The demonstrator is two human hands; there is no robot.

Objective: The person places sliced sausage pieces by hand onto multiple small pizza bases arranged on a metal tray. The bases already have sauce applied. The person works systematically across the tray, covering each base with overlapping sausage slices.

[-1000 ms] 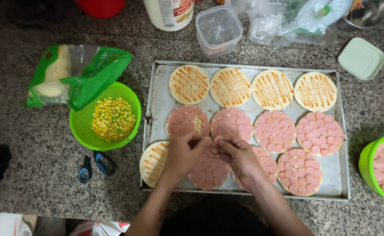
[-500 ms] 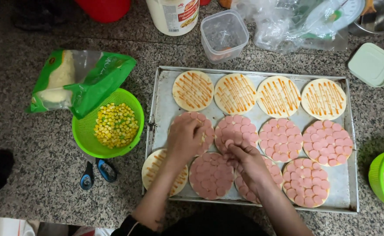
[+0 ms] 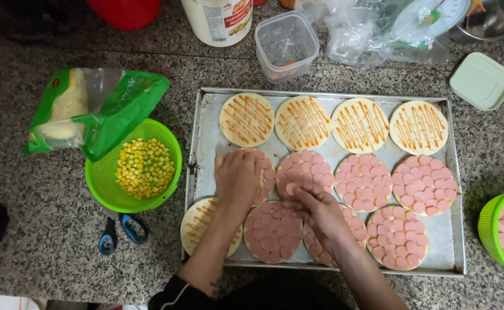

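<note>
Both hands slid upward | left hand (image 3: 237, 178) flat on sausage round (image 3: 263, 172) | right hand (image 3: 315, 209) pinching sausage slice (image 3: 291, 189)

Speckled granite counter (image 3: 51, 241) carries baking tray (image 3: 206, 123), green colander (image 3: 99, 186), plastic tub (image 3: 286, 43), pale-green lid (image 3: 481, 80), scissors (image 3: 120, 232).

a green colander of corn kernels (image 3: 143, 167) is set left of the tray, partly covered by a green plastic bag of shredded cheese (image 3: 85, 109). a blue-handled tool (image 3: 120, 232) is laid below it. an empty clear tub (image 3: 286, 45) and a pale green lid (image 3: 481, 80) are placed behind, on the speckled stone counter (image 3: 45, 189).
</note>
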